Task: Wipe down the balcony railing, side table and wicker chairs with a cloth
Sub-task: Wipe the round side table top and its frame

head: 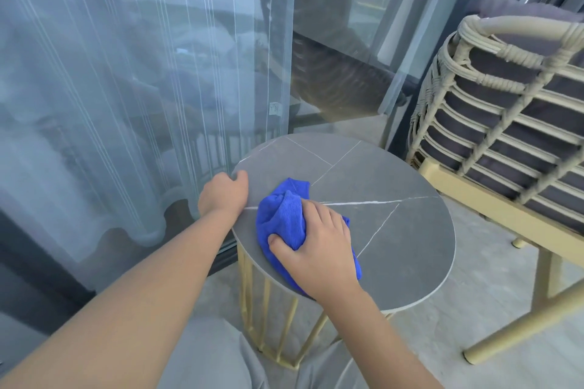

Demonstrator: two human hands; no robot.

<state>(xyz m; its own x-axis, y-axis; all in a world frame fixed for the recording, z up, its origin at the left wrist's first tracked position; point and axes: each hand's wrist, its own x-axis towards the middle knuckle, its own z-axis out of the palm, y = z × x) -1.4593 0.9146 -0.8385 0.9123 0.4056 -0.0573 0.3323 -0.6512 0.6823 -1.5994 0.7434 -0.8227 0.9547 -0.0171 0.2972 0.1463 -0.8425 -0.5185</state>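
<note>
A round grey stone-look side table [395, 174] on gold legs stands in the middle of the view. A bunched blue cloth [281, 215] lies on its near left part. My right hand [319, 243] holds the cloth against the tabletop, thumb and fingers curled into its folds. My left hand [224, 193] grips the table's left rim, fingers curled over the edge. A wicker chair [493, 123] with dark cushions stands to the right of the table.
A glass sliding door with sheer curtain [126, 88] runs along the left and back, close behind the table. The chair's gold frame leg [493, 335] reaches the floor at lower right. Grey tiled floor [442, 319] lies between table and chair. My grey-trousered knees sit under the table's near edge.
</note>
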